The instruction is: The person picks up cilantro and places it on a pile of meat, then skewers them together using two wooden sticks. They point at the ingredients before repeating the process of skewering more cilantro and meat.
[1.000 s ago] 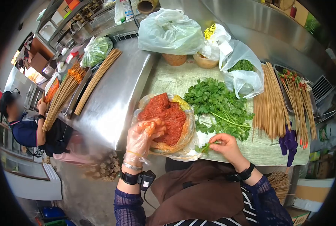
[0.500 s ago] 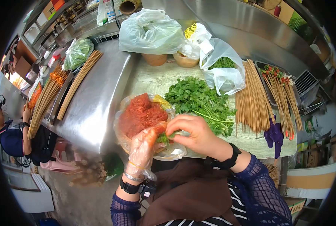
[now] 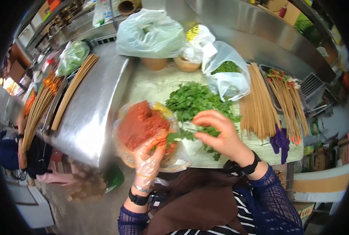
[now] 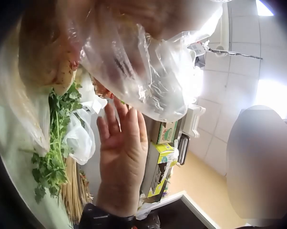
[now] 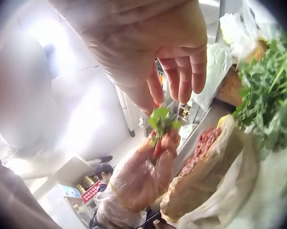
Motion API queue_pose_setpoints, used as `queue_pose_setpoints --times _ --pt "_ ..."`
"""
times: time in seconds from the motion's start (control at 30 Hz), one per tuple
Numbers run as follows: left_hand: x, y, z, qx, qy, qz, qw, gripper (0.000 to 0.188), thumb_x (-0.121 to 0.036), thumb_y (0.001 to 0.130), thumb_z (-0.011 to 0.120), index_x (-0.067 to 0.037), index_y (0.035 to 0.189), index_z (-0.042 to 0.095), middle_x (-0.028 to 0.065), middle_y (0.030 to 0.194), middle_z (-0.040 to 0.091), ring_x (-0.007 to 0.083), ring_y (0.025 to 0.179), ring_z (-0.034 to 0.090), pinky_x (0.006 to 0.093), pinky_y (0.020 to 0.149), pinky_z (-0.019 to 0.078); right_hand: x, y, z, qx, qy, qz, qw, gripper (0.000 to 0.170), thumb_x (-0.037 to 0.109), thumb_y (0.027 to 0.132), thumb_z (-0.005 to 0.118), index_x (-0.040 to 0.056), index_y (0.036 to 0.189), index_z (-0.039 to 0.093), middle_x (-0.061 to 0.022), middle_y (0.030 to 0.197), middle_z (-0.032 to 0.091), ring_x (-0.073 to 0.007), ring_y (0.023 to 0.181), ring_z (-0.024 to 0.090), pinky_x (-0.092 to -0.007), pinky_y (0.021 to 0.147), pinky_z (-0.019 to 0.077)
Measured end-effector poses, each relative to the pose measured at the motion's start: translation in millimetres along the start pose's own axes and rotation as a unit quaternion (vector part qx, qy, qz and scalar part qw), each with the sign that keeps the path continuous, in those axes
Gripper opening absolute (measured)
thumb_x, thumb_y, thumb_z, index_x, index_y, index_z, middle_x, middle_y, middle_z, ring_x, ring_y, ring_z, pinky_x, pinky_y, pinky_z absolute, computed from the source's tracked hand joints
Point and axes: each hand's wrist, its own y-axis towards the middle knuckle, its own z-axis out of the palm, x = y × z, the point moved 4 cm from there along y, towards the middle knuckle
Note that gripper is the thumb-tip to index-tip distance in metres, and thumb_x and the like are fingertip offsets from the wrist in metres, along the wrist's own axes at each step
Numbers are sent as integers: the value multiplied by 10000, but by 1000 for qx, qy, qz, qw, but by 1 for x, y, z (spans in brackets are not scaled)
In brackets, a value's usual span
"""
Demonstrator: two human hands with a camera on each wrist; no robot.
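Observation:
In a clear plastic glove, my left hand point(image 3: 149, 156) holds a small cilantro sprig point(image 5: 162, 119) with its leaves sticking up past the fingertips. A bit of red minced meat shows beside the stem in the right wrist view. Next to this hand, a plastic-lined bowl holds a mound of red minced meat point(image 3: 137, 125). My bare right hand point(image 3: 221, 133) is just to the right of the sprig, thumb and fingers spread apart with nothing between them. Behind it lies a heap of cilantro point(image 3: 192, 100) on the pale green board.
Bamboo skewers point(image 3: 258, 103) lie at the right, beside a tray of loaded skewers point(image 3: 286, 90) and a purple glove point(image 3: 280, 141). Plastic bags point(image 3: 151, 35) stand along the back. At left is a steel counter point(image 3: 92, 90) with more skewers, where another person works.
My right hand came from the board with cilantro, met my left hand, and has drawn back rightward without it. The sprig is now in my left hand. The head view has shifted.

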Motion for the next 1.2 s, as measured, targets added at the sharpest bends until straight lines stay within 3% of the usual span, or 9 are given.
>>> queue_pose_setpoints --times 0.17,0.2,0.37,0.47,0.7,0.83,1.03,1.13,1.2 --pt "16 10 -5 -43 12 79 996 248 -10 857 591 71 1090 617 129 1075 631 188 965 610 312 871 498 -73 -23 -109 -149 -143 135 969 133 66 823 652 8 942 641 -91 931 630 -141 740 613 -253 629 486" --pt "18 10 -5 -61 -19 77 995 258 -9 856 593 73 1099 611 133 1085 627 193 974 607 318 876 496 -87 -28 -131 -160 -204 170 951 154 71 817 651 0 954 640 -135 896 644 -209 735 637 -301 642 500" --pt "29 8 -12 -70 -35 114 990 268 19 861 588 67 1124 601 139 1132 618 198 1026 590 326 924 468 -173 -47 -205 -51 -529 313 787 346 187 715 726 3 1001 664 -211 859 660 -278 785 664 -354 706 514" --pt "21 6 -8 -71 -26 131 988 252 28 859 584 64 1107 611 143 1133 621 199 1039 587 328 944 453 -215 -53 -216 11 -525 366 769 372 229 670 745 -20 938 678 -198 769 661 -275 714 663 -362 709 517" --pt "13 3 -4 -74 -1 119 990 236 26 856 582 71 1085 617 160 1142 622 221 1074 581 348 970 430 -197 -62 -232 -102 -207 525 819 144 138 768 702 5 747 653 -81 635 644 -129 534 616 -274 476 483" --pt "15 3 -7 -80 34 126 988 255 20 860 575 81 1106 603 160 1161 612 222 1084 575 341 979 422 -188 -70 -235 -89 -169 468 863 128 141 861 623 20 822 618 -32 654 614 -106 535 576 -228 455 454" --pt "29 10 -18 -104 58 177 977 284 -1 880 564 77 1153 576 159 1213 584 221 1119 555 337 1012 395 -108 -48 -178 -218 268 291 892 86 142 906 592 58 903 580 -54 783 650 -120 673 655 -213 549 521" --pt "25 15 -11 -161 -184 84 966 311 -10 889 565 55 1191 531 156 1218 573 235 1038 602 344 864 526 -70 -40 -112 -257 331 214 883 111 161 914 591 58 945 565 -76 825 656 -138 703 664 -228 585 538" --pt "-5 10 2 -165 -193 -2 967 263 -198 916 579 -62 1140 611 157 1230 573 309 1107 542 414 972 434 -56 -39 -66 -229 365 195 881 118 144 922 575 47 984 548 -90 856 655 -149 722 666 -232 614 539"
